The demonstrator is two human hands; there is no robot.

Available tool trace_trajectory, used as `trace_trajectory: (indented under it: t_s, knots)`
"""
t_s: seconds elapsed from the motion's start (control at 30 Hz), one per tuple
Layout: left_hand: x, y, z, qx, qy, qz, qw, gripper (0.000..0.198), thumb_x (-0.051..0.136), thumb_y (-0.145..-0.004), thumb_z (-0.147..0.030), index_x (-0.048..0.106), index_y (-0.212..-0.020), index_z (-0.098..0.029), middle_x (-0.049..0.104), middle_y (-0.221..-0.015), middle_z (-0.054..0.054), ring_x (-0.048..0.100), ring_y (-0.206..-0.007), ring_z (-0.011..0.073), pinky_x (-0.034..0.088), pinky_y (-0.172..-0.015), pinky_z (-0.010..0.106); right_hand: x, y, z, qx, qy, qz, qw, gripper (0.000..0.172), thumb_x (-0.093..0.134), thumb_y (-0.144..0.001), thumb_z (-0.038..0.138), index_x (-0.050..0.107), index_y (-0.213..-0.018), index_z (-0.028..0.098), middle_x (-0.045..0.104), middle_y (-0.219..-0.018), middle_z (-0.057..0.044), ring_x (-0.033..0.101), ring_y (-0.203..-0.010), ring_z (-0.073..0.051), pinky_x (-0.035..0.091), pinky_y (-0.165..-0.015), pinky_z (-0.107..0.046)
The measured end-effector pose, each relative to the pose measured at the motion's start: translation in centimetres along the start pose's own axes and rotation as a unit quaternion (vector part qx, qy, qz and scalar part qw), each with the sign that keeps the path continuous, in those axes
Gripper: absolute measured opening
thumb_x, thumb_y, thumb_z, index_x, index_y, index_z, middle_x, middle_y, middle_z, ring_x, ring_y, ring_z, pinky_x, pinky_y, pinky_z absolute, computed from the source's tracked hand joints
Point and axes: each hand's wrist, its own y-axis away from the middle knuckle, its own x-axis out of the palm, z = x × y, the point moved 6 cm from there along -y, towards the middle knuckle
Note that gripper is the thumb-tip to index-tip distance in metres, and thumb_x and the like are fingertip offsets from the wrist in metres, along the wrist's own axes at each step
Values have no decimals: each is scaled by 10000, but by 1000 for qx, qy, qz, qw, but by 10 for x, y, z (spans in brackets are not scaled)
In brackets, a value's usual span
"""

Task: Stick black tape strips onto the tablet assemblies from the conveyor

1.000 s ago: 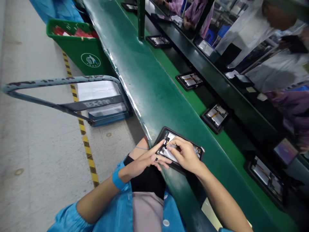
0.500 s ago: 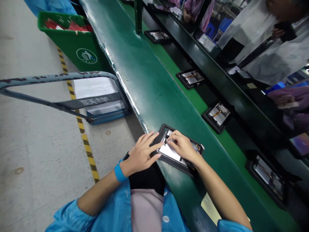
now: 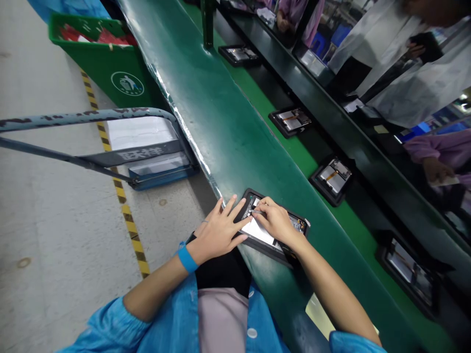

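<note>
An opened tablet [image 3: 259, 231] lies in a black frame at the near edge of the green bench, its white inner panel and some circuit parts showing. My left hand [image 3: 221, 226] is open, fingers spread, its fingertips on or over the tablet's left side. My right hand [image 3: 274, 220] reaches over the tablet from the right. Thumb and fingers pinch a small thin grey tool [image 3: 259, 213] against the parts near the tablet's upper left end. The exact kind of tool is too small to make out.
Several opened tablets, one of them [image 3: 333, 179], lie in black frames along the green line beyond the bench [image 3: 228, 142]. A green bin [image 3: 110, 73] and a trolley [image 3: 158, 152] stand left on the floor. Yellow paper [image 3: 319, 316] lies near my right forearm. Other people work across.
My left hand's fingers have spread a little and lifted slightly. My right hand stays at nearly the same spot on the tablet. Across the line, a co-worker's hand has shifted.
</note>
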Motion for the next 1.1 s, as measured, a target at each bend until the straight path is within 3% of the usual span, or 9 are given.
trace_trajectory:
  t_s: [0.23,0.4,0.5,0.63,0.83,0.97,1.1]
  knots:
    - [2,-3,-1,1,-25,11,1000,523,573,-970,-524,586,-1439,-294,333,-1657,149,265,-1531,443,247,-1183,706,4,2,-2,8,18,-22,1000,119,608,-987,283,713,-962,235,614,-1076,-26,621,-815,-151,451,-731,-271]
    - [2,-6,1,19,-26,6,999,525,581,-963,-537,589,-1432,-300,323,-1665,129,270,-1534,420,201,-1210,686,-9,7,-9,23,-1,-106,994,215,595,-973,309,667,-1156,222,626,-1126,-65,642,-915,-204,495,-798,-310]
    - [3,-9,2,32,-23,7,999,545,588,-963,-522,559,-1458,-296,326,-1661,144,278,-1530,424,193,-1204,699,-22,18,-12,22,-23,-148,989,222,568,-986,327,662,-1154,217,648,-1106,-85,646,-960,-229,508,-839,-336]
    - [4,-13,2,30,-18,0,999,559,601,-959,-508,554,-1464,-276,330,-1656,164,273,-1528,446,199,-1191,718,-24,44,-9,3,-25,-152,988,218,539,-1012,361,676,-1113,225,659,-1052,-82,650,-836,-201,517,-747,-315]
    - [5,-14,7,0,-20,-8,1000,512,551,-990,-471,557,-1463,-275,329,-1657,162,289,-1523,441,236,-1183,709,-6,94,1,-51,9,-134,990,220,533,-1037,373,662,-1108,209,672,-1019,-87,673,-887,-210,522,-766,-311]
    - [4,-11,20,-40,-24,-52,998,517,491,-1014,-433,520,-1494,-242,363,-1633,190,339,-1504,423,299,-1165,676,21,121,4,-76,105,-98,987,284,631,-981,437,652,-1125,193,698,-1027,-97,676,-847,-230,508,-728,-332]
    - [3,-11,31,-40,-1,-123,992,527,457,-1022,-389,467,-1527,-236,391,-1622,174,369,-1497,381,324,-1175,618,43,132,1,-70,215,-90,970,97,613,-987,277,653,-1016,193,719,-949,-70,659,-743,-194,464,-674,-318]
